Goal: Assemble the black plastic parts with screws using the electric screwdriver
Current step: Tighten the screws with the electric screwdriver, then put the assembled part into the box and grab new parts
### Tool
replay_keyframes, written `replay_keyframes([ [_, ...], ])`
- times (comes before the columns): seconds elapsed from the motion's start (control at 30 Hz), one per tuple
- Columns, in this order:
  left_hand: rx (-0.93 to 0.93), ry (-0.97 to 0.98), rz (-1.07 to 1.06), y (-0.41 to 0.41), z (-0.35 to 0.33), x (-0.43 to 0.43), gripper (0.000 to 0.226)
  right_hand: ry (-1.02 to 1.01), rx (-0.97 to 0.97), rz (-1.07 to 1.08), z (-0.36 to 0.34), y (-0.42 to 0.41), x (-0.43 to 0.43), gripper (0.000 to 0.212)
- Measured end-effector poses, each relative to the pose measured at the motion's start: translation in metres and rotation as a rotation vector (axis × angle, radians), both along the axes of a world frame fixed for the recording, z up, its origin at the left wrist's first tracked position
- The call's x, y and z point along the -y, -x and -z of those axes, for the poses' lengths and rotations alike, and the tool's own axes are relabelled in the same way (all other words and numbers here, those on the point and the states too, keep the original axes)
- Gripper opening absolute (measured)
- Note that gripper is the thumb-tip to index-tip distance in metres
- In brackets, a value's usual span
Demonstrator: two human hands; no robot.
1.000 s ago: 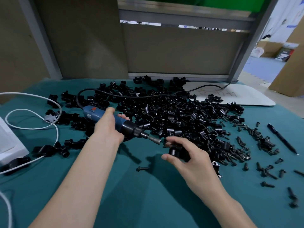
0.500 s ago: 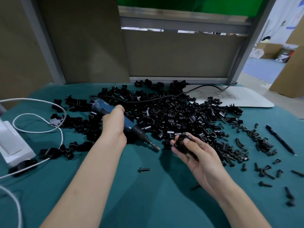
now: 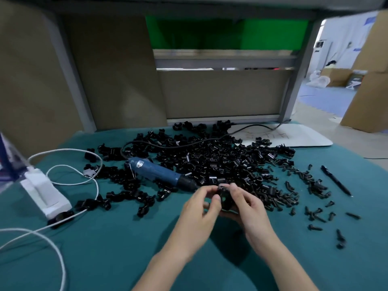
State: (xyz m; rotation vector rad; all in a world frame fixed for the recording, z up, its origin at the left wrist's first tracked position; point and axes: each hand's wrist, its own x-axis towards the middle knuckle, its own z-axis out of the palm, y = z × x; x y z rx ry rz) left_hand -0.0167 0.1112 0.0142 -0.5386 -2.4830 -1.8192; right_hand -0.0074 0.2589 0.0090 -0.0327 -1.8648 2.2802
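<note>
Holding one black plastic part (image 3: 224,201) between them just above the teal cloth (image 3: 105,248), both hands meet at the near edge of the big pile of black parts (image 3: 220,160): L hand (image 3: 199,208) pinches it w/ thumb & forefinger from the left, R hand (image 3: 249,208) has fingers curled round it from the right & below. Blue electric screwdriver (image 3: 159,173) lies on cloth & parts just left of the hands, bit end toward them. Loose screws (image 3: 315,215) are scattered to the right, near a black pen (image 3: 336,180).
</note>
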Motion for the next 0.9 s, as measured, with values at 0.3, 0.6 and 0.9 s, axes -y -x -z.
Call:
replay_keyframes([
  [0.3,-0.111,0.135,0.142,-0.054,-0.017,-0.022,0.02,-0.299,-0.133,0.212,0.0,-0.084,-0.021,0.037],
  [0.6,-0.228,-0.053,0.283,-0.12,-0.032,-0.098,0.016,-0.376,-0.228,0.489,-0.024,-0.17,-0.08,0.029],
  [0.9,0.081,-0.022,0.565,-0.204,-0.014,-0.225,0.004,-0.52,0.068,0.698,-0.016,-0.282,-0.188,0.022],
])
